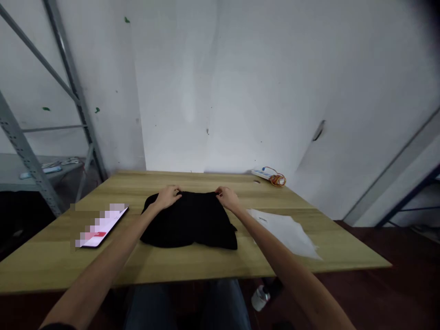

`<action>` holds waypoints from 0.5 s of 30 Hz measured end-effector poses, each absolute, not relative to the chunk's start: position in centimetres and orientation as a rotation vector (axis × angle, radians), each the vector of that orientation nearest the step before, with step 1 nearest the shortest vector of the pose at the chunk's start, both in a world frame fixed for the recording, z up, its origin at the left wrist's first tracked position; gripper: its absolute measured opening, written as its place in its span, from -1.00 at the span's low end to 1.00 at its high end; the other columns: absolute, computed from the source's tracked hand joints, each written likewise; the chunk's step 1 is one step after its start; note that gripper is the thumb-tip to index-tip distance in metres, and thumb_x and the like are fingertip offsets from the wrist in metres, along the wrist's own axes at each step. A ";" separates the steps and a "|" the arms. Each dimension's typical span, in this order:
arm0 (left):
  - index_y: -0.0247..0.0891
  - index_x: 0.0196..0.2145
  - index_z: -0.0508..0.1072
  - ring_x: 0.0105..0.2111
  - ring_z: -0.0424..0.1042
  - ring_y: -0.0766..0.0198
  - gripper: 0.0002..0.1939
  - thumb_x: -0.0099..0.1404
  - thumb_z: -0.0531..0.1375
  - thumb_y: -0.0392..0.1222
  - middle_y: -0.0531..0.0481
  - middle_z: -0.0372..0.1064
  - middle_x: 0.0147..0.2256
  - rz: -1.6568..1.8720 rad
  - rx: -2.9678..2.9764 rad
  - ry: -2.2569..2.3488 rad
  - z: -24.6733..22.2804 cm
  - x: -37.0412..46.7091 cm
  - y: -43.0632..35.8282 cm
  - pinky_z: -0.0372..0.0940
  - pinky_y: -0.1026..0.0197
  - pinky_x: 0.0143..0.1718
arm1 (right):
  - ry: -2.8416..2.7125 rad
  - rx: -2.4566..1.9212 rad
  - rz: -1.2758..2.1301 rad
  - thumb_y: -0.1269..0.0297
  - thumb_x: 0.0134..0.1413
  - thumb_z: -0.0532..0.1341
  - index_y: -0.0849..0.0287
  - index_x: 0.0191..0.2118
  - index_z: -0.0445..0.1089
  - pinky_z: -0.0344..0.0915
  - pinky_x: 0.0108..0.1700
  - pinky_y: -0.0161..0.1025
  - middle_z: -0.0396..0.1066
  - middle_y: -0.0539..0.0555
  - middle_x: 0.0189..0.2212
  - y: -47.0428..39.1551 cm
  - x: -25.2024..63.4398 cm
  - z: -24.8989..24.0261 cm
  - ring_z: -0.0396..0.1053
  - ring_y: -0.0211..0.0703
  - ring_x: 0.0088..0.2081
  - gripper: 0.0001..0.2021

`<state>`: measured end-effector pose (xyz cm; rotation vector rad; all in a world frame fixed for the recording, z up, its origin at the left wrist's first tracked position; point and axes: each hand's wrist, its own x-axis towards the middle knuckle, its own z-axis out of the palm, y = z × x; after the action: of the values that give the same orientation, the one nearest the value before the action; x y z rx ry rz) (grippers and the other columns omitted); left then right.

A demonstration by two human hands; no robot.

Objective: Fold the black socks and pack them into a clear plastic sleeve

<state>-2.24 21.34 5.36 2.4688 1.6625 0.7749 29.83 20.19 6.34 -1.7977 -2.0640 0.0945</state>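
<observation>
A black cloth (190, 220) lies spread on the wooden table, wider toward the near side. My left hand (168, 197) pinches its far edge near the upper left. At the upper right corner of the same edge, my right hand (227, 198) has its fingers closed on the fabric. Right of the cloth, partly behind my right forearm, is a thin white sheet or bag (287, 233). A tablet or phone (105, 228) with a lit, partly blurred screen rests to the left of my left forearm.
On the table (178, 270), a white power strip (262, 174) with a coiled orange cable (277, 179) sits at the back right, near the wall. A metal rack (68, 68) stands at the left. Below the front edge is a white bottle (260, 298).
</observation>
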 end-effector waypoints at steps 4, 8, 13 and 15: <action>-0.09 -0.10 0.61 0.12 0.53 0.01 -0.73 0.38 0.15 -0.05 -0.04 0.60 0.06 1.081 2.425 1.508 5.5 -2.9 19.4 0.32 -0.06 0.29 | -2.009 -1.571 0.136 0.46 0.20 0.19 0.14 -0.06 0.52 0.39 0.06 -0.18 0.58 0.13 -0.03 19.6 30.5 5.9 0.54 -0.09 -0.04 -0.75; -0.09 -0.04 0.58 0.05 0.58 0.08 -0.71 0.34 0.16 -0.09 0.00 0.63 0.00 1.046 2.418 1.319 6.5 -3.9 15.6 0.40 0.02 0.19 | -2.049 -1.256 0.223 0.54 0.07 0.16 0.11 -0.18 0.50 0.37 0.12 -0.18 0.60 0.06 -0.11 17.0 32.0 4.9 0.54 -0.11 -0.03 -0.74; 0.01 0.03 0.61 0.07 0.57 0.06 -0.60 0.27 0.16 -0.19 0.04 0.61 0.04 0.541 2.683 1.268 6.3 -5.0 10.6 0.38 0.05 0.19 | -2.307 -1.290 0.305 0.59 -0.07 0.13 0.05 -0.24 0.55 0.37 0.11 -0.16 0.63 -0.01 -0.14 12.5 33.4 3.0 0.55 -0.06 -0.05 -0.63; 0.01 0.05 0.60 0.10 0.55 0.06 -0.59 0.33 0.10 -0.18 0.03 0.59 0.07 0.561 2.719 1.283 6.2 -5.5 10.2 0.36 0.06 0.22 | -2.316 -1.327 0.323 0.59 -0.06 0.13 0.03 -0.22 0.57 0.38 0.11 -0.17 0.64 -0.02 -0.13 11.4 33.4 3.2 0.56 -0.05 -0.05 -0.61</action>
<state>-5.50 10.18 6.23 2.7187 1.2833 0.5607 33.36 11.43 3.21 -1.3274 -2.3164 0.3228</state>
